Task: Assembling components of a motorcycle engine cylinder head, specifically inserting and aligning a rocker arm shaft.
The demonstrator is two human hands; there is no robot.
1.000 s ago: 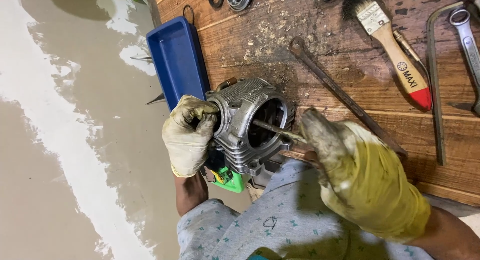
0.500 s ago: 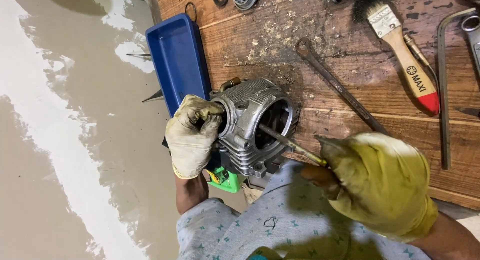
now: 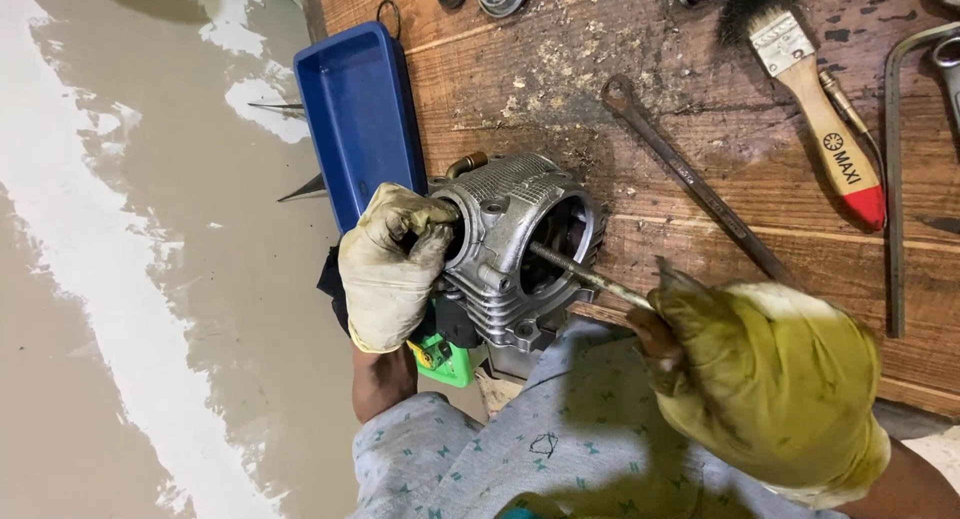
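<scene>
Left hand (image 3: 392,269) fingers clamp the finned engine cylinder (image 3: 520,249); right hand (image 3: 770,379), at four o'clock, pinches a screwdriver (image 3: 585,272) scraping its bore; keep it steady

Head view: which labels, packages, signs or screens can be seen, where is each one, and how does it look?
Printed mark on the paintbrush: on its pale wooden handle, upper right of the wooden workbench; a small round emblem with dark lettering, above the red handle tip.
Packages, signs, screens: none visible.
</scene>
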